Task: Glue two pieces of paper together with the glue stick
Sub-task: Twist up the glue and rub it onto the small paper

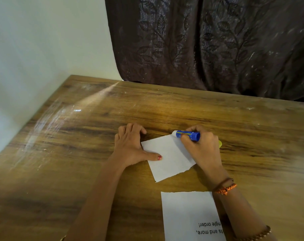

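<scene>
A small white torn piece of paper (pixel 167 159) lies tilted on the wooden table (pixel 78 145). My left hand (pixel 130 146) rests flat on the table with its thumb pressing the paper's left edge. My right hand (pixel 201 150) grips a blue glue stick (pixel 187 135), held nearly level, its white tip touching the paper's far corner. A second white piece of paper (pixel 191 214), with upside-down printed text, lies nearer to me, partly under my right forearm.
Something yellow (pixel 220 143), mostly hidden, peeks out behind my right hand. A dark patterned curtain (pixel 208 42) hangs beyond the table's far edge. A pale wall (pixel 34 40) borders the table on the left.
</scene>
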